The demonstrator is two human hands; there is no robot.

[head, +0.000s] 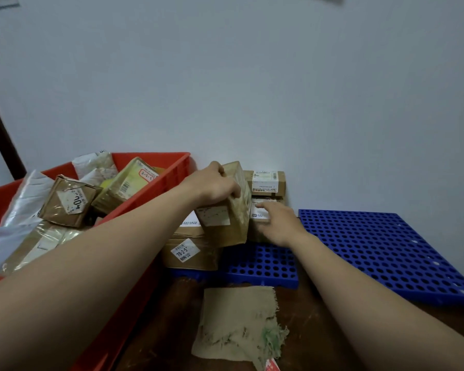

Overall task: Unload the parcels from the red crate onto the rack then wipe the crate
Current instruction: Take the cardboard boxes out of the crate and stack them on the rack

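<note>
Pale wall, brown table (306,330) | left hand (214,187) grips tilted cardboard parcel (227,210) over blue rack (263,263) stack; right hand (277,223) open against neighbouring boxes | red crate (156,183) still full | risk: leaning parcel topples stack.

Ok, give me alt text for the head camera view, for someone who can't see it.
A person's left hand grips a brown parcel at the stack on the blue perforated rack, while the right hand reaches toward the boxes behind it. The red crate at left holds more parcels; a beige cloth lies in front.
</note>
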